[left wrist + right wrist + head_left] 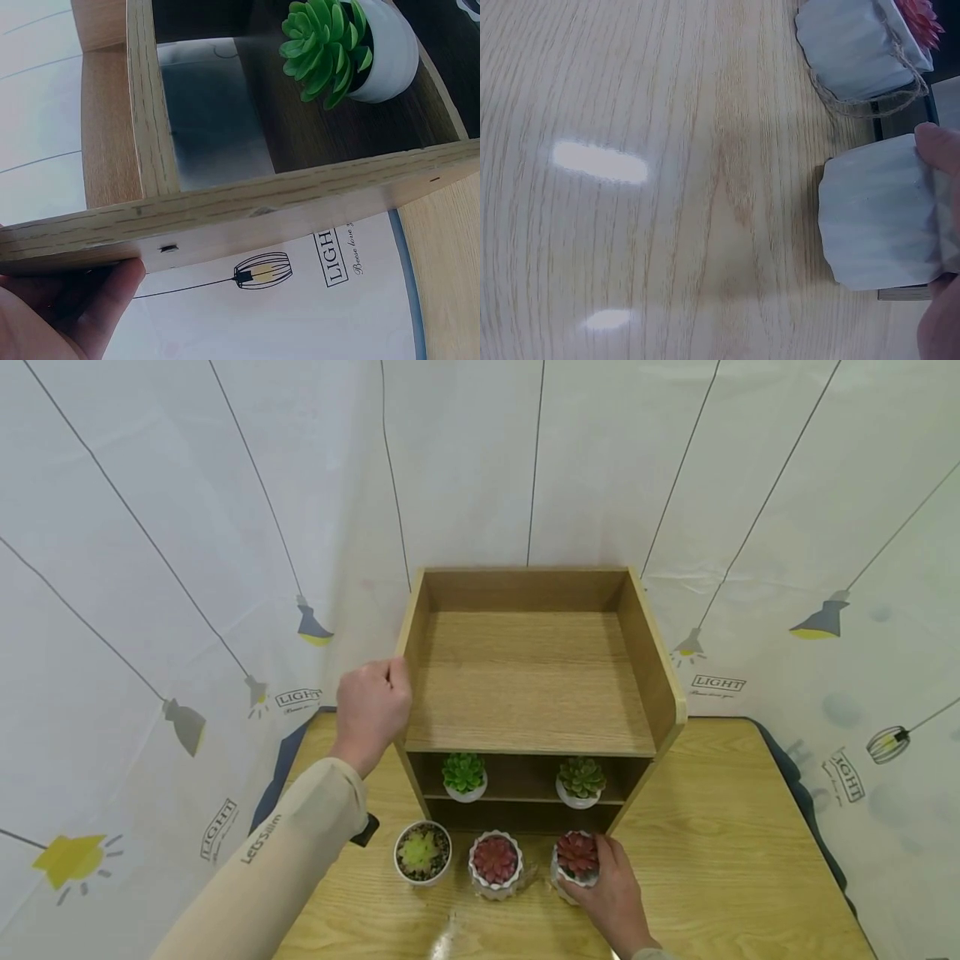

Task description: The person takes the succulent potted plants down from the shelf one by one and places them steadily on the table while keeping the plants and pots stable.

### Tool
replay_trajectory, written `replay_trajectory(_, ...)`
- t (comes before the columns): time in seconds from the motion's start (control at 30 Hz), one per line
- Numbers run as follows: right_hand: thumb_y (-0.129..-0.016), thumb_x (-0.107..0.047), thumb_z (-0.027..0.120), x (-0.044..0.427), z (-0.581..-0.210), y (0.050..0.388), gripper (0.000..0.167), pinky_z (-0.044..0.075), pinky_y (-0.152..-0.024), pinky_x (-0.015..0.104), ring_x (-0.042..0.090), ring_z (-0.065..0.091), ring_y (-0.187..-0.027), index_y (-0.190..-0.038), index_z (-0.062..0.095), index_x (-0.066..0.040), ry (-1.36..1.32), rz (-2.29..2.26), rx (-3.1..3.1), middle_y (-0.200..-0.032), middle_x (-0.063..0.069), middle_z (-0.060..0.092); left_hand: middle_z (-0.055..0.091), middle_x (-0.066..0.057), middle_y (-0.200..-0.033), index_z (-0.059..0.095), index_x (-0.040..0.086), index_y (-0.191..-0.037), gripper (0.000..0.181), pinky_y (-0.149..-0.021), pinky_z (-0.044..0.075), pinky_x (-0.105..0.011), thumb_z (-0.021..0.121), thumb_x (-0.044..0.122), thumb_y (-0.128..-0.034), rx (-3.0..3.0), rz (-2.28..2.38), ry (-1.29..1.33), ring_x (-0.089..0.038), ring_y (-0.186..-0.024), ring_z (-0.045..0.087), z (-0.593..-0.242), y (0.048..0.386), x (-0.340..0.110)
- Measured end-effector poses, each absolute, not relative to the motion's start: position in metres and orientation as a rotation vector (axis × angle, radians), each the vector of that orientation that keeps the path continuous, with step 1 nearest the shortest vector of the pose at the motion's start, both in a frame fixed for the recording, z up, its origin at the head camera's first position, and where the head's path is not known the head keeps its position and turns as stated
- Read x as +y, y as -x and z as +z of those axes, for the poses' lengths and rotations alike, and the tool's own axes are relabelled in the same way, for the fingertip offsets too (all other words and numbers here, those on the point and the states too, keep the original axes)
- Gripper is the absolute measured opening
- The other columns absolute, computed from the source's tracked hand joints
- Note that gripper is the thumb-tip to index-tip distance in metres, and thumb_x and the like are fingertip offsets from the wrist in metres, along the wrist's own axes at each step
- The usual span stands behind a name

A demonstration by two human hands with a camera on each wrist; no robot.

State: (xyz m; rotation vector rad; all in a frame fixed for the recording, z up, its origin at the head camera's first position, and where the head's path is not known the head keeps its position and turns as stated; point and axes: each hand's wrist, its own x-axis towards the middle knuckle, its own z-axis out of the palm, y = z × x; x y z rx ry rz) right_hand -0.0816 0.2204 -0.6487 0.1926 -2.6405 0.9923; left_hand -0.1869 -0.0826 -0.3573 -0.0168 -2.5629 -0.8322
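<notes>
At the left side panel of a wooden shelf, my left hand is curled against the edge. Its thumb lies on the panel's outer face, while most fingertips are hidden. My right hand grips a white ruffled pot by its rim. A red succulent grows in that pot, on the table in front of the shelf. To its left stands a similar white pot with a red succulent and twine round it. Farther left is a round white pot with a yellow-green succulent.
The shelf's middle level holds a bright green succulent and a darker green one, both in white pots. Below them is a lower compartment. A lamp-printed white sheet hangs behind the wooden table.
</notes>
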Motion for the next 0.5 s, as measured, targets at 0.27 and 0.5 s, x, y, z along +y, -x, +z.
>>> replay_trajectory(0.27,-0.059,-0.022,0.1,0.2182,-0.6486,0.0784,0.093,0.056,-0.088,0.058,0.048,0.062,-0.109,-0.132,0.054,0.014,-0.144,1.023,-2.696,-0.122,0.031,0.057,0.033,0.003,-0.044,0.039,0.012,-0.051,0.053,-0.039,0.027,-0.029,0.04,0.015,-0.1039,-2.556,-0.833,0.028,-0.016,-0.04,0.033,-0.3572,0.1874,-0.0826)
replay_trajectory(0.5,-0.057,-0.022,0.101,0.219,-0.6547,0.0788,0.095,0.055,-0.087,0.058,0.048,0.061,-0.108,-0.131,0.054,0.015,-0.204,0.979,-2.657,-0.12,0.033,0.056,0.034,0.002,-0.045,0.04,0.012,-0.051,0.053,-0.039,0.028,-0.029,0.04,0.015,-0.1039,-2.561,-0.821,0.023,-0.017,-0.041,0.034,-0.3564,0.1866,-0.0833)
